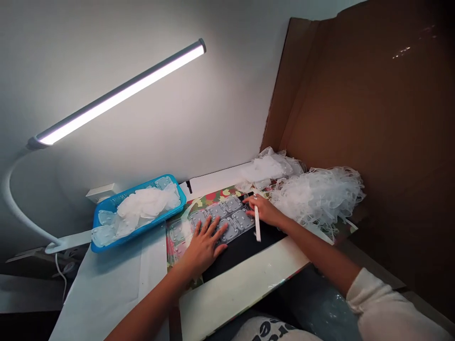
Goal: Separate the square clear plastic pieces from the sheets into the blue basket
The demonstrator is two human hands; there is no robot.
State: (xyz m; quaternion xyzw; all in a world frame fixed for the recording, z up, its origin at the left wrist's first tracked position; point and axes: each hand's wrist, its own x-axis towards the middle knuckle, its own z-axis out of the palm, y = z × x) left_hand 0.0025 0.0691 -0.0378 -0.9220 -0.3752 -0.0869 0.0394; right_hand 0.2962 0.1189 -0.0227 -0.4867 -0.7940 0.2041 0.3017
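My left hand (202, 248) lies with fingers spread on a clear, thin sheet of moulded pieces (228, 228), pressing it against a black mat (241, 255). The pieces are rounded, with small raised dots. At the sheet's right end, my right hand (265, 210) is closed around a slim white stick-like tool (258, 225), which points down toward me. Its exact kind is not clear, and the fingers cover its upper part. The sheet's left end lies on a patterned board (220, 193).
A blue basket (138, 232) of translucent white pieces stands at left. Behind my right hand lie a pile of similar pieces (272, 166) and a heap of stringy clear scraps (320, 194). A lit lamp (122, 94) hangs above; tall cardboard (366, 113) stands at right.
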